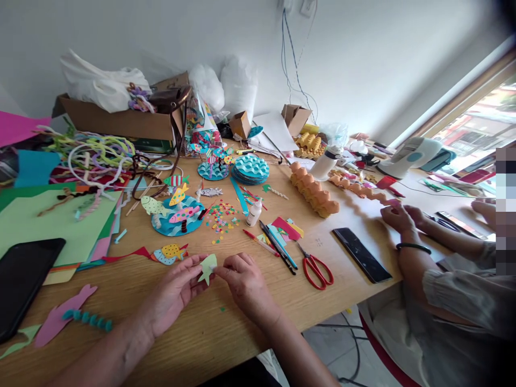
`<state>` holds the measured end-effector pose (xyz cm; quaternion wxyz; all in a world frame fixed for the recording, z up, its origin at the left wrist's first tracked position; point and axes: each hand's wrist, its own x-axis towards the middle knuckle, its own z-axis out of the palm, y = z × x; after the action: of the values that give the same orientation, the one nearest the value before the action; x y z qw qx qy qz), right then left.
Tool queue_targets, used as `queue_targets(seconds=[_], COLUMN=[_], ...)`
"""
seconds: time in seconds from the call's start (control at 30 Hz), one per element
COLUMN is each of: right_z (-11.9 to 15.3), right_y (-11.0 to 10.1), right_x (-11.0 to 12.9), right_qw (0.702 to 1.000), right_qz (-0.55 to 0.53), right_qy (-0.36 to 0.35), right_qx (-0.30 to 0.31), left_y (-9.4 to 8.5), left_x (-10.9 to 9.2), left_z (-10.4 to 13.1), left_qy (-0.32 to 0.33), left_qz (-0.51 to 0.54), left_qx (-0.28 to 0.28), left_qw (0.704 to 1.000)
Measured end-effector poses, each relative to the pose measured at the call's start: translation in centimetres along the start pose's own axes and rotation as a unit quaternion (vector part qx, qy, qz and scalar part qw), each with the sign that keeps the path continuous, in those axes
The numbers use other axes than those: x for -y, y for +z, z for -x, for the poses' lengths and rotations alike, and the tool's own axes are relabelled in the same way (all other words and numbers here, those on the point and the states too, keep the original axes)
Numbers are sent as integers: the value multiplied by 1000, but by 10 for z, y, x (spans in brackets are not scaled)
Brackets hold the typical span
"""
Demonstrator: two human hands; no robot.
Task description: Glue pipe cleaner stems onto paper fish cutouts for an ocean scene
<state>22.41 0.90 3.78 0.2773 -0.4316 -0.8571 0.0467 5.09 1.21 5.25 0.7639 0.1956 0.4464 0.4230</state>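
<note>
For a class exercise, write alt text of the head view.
The left hand holds a small pale-green paper fish, the right hand at its edge, over a wooden table. Nearby are colourful paper fish on a blue base, confetti, a white bottle and red-handled scissors.

There are 1 plain green fish [207,269], 2 orange carton strips [315,189] [357,187], 1 pair of red-handled scissors [309,257].

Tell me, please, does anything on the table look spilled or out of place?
Yes, the small coloured dots may be spilled: they lie loosely scattered between the nearest blue base and the white bottle, not in any container.
</note>
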Motion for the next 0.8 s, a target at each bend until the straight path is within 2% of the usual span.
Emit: queue_targets(seconds=[0.23, 0.5, 0.8], right_z=[1, 5, 9], right_y=[-9, -36, -39], right_x=[4, -3, -10], right_qw=[999, 992, 991], right_qz=[-18, -59, -65], right_qy=[11, 36, 57], right_qx=[-25, -104, -102], left_y=[-3, 14, 27], left_x=[2, -1, 2], left_z=[3, 9, -1], left_qy=[-7, -36, -41], left_qz=[12, 59, 51], left_qx=[19, 115, 126], left_qw=[1000, 991, 990])
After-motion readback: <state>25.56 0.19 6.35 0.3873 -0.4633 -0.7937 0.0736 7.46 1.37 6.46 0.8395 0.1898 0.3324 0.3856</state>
